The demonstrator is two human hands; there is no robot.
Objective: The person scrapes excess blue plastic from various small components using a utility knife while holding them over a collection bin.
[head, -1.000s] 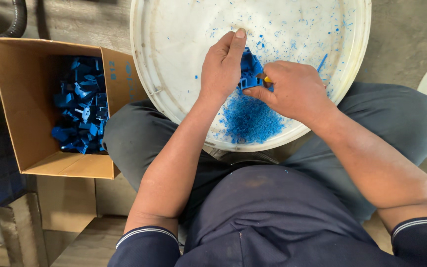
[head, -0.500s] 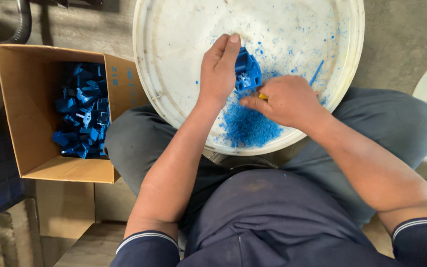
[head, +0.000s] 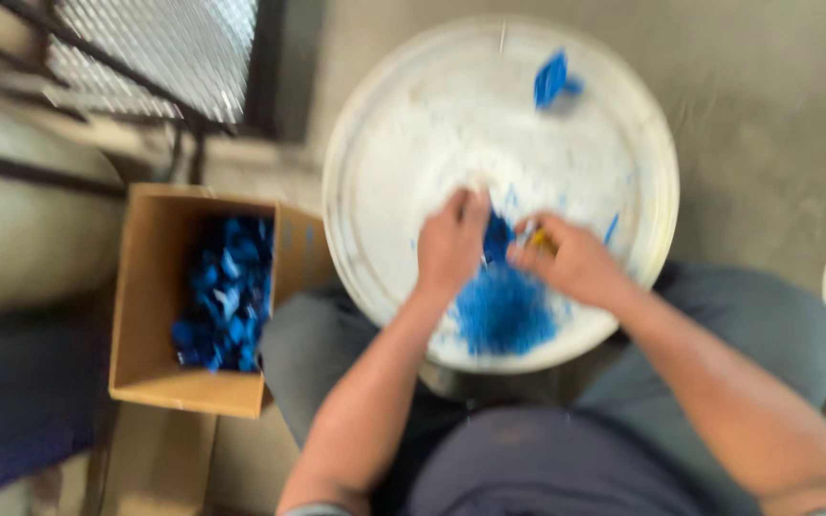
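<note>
1. A round white lid [head: 375, 143], flat with a raised rim and dusted with blue specks, is resting across the lap of a seated person; the whole view is blurred by motion.
2. The left hand [head: 451, 244] is closing its fingers [head: 466, 205] on a small blue plastic piece [head: 497, 237], hard-looking and angular, which is sitting between the two hands.
3. The right hand [head: 576, 263] is curling just beside that piece, with something small and yellow [head: 545, 245] showing at its fingers; whether it is gripping it is lost in the blur.
4. Just below the fingers, a heap of fine blue shavings [head: 504, 311] is lying on the lid, granular and bright.
5. Well beyond the fingers, near the lid's far rim, a second blue piece [head: 552, 78] is lying alone.
6. Far to the left of the fingers, an open brown cardboard box [head: 150, 287] is holding many blue pieces [head: 222, 296] in a loose pile.
</note>
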